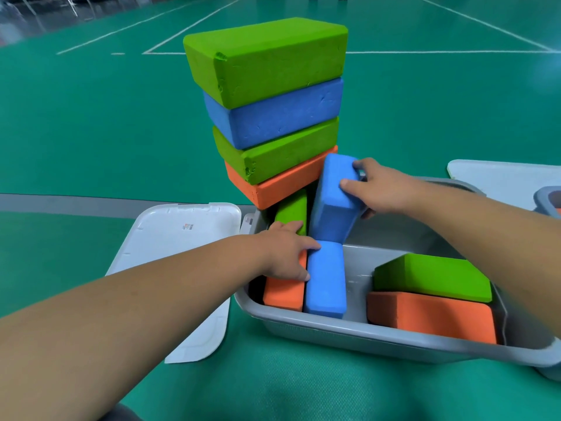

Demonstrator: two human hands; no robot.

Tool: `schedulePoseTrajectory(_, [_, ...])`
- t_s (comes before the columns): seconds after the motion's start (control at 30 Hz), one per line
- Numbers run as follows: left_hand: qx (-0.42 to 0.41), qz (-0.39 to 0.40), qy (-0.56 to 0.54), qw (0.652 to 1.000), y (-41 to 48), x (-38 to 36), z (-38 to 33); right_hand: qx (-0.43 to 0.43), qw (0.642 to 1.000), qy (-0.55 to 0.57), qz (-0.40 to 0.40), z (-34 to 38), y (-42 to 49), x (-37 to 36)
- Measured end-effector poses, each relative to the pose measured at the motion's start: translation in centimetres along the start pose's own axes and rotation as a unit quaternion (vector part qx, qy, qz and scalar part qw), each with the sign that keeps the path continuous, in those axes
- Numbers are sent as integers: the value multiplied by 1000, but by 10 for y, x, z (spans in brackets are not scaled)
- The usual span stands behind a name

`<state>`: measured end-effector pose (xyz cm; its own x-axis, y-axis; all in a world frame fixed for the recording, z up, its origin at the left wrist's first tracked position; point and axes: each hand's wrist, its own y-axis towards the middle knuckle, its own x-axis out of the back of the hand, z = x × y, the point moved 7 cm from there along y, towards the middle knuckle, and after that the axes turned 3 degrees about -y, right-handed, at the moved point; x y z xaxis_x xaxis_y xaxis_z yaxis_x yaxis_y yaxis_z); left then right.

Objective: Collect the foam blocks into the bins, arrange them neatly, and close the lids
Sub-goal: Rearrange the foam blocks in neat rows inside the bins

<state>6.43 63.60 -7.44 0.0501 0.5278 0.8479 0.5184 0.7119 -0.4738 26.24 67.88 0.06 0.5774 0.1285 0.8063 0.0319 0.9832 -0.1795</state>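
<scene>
The right hand [379, 189] grips the upright blue foam block [331, 202] near the far edge of the grey plastic bin [364, 332], thumb on its near face and fingers curled round its far side. The left hand [285, 256] rests, fingers spread, on the orange foam block [283, 294] and the flat-topped blue foam block [326, 284], which stand side by side at the bin's left end. The flat white plastic lid [176, 235] lies just beside the bin's left edge.
</scene>
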Motion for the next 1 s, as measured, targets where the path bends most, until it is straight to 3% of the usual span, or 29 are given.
schedulePoseTrajectory(0.2, [-5, 1, -11, 1000, 0, 0, 3, 40, 997, -71, 12, -8, 7, -27])
schedulePoseTrajectory(0.37, [-12, 7, 0, 1000, 0, 0, -2, 8, 984, -166, 61, -19, 4, -35])
schedulePoseTrajectory(0.7, [-13, 8, -1, 1000, 1, 3, -2, -11, 984, -148, 94, -32, 9, -56])
schedulePoseTrajectory(1.0, [-18, 45, 74, 996, 2, 10, -6, -29, 981, -127, 141, -38, 18, -88])
